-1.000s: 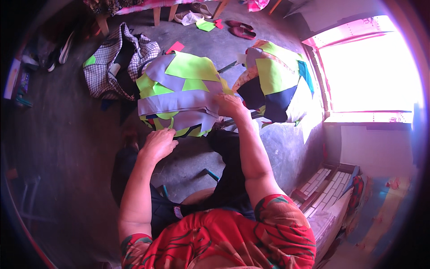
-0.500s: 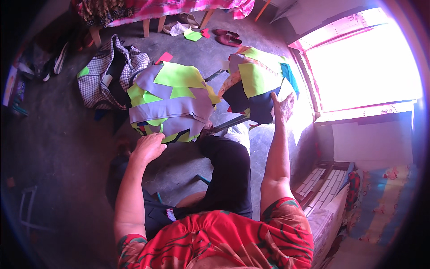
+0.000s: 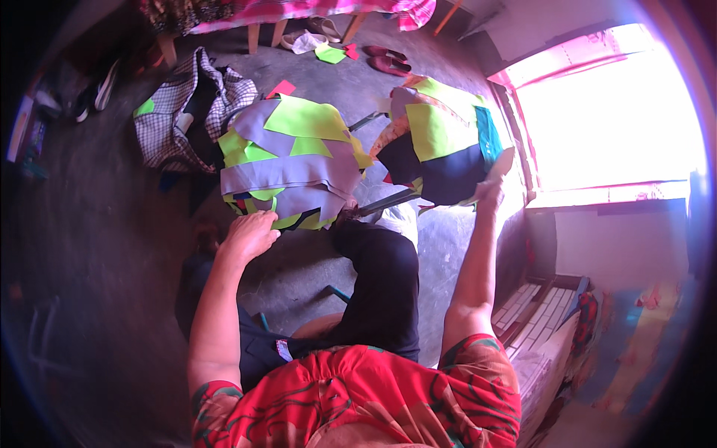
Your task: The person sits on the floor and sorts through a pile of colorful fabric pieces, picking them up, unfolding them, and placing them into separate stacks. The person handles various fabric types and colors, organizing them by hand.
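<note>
- Closest, across the bottom edge: red patterned shirt (image 3: 351, 403), short-sleeved, with both bare forearms reaching outward.
- Just beyond: dark trousers (image 3: 381, 284), with knees spread apart; between the legs, teal stool legs (image 3: 340, 294) above bare floor (image 3: 299, 280).
- Left hand (image 3: 254, 233): rests at the near edge of the left heap, palm down, with fingers together and slightly bent; touches the fringe of yellow-green scraps — cannot tell whether pinching one.
- Right hand (image 3: 489, 188): reaches to the near right side of the right heap, beside a pale scrap (image 3: 505, 161); washed out by glare and blurred — cannot tell how far open, or whether gripping the scrap.
- Left heap (image 3: 287, 175): sits ahead of the knees, slightly left of centre; made of grey and yellow-green pieces laid over one another, with a broad grey strip across the front.
- Right heap (image 3: 441, 134): stands to the right, near the bright window (image 3: 612, 119); shows yellow-green, navy, teal and orange-patterned pieces.
- Between the heaps: metal bar (image 3: 385, 201), slanting, with something white below.
- Left of the left heap: checked bag (image 3: 160, 131), gaping, dark inside; close by, red scrap (image 3: 281, 89).
- Farther off, on the floor: maroon shoes (image 3: 387, 60), green scrap (image 3: 330, 53), pale shoes (image 3: 302, 41).
- Farthest: pink cloth (image 3: 276, 10) over wooden legs.
</note>
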